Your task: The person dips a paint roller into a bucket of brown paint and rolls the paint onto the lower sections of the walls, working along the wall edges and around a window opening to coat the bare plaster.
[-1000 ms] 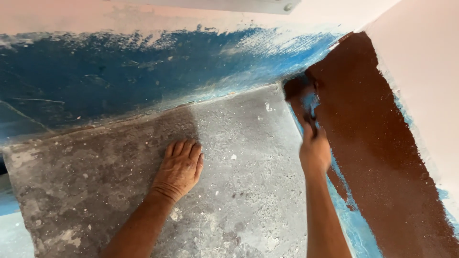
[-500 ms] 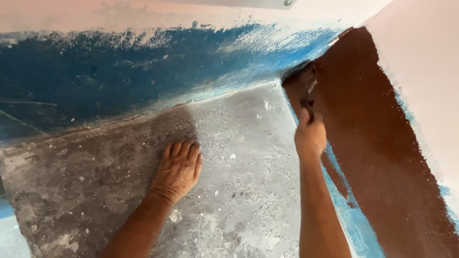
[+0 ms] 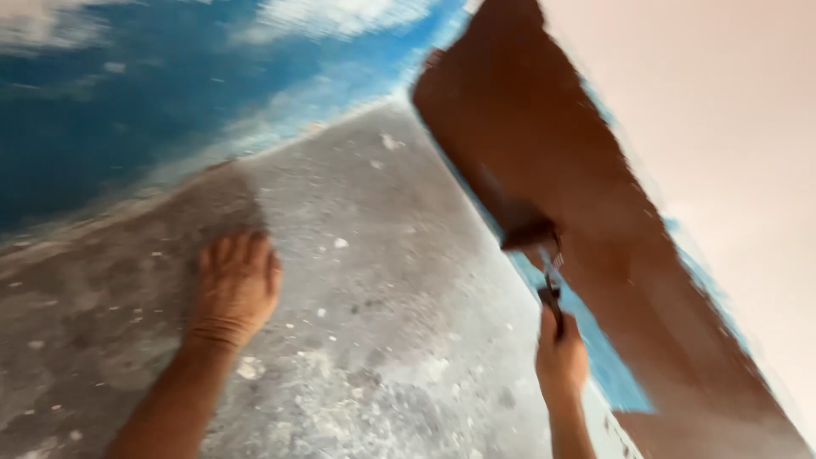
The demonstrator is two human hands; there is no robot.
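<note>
My left hand (image 3: 235,287) lies flat, fingers together, on the grey concrete floor (image 3: 382,280). My right hand (image 3: 561,357) grips the handle of a small paint roller (image 3: 531,234). The roller head, dark with brown paint, rests against the lower part of the right wall, at the edge of the brown painted band (image 3: 552,144). A strip of blue paint (image 3: 599,348) shows between the brown band and the floor, just beside my right hand. The picture is blurred by motion.
The far wall (image 3: 153,102) is blue at the bottom with white patches above. The right wall above the brown band is pale pink (image 3: 722,110). White specks and dust are scattered over the concrete.
The roller and my right hand have come down from the corner along the right wall, toward me. The view has shifted closer and downward. My left hand stays flat on the floor.
</note>
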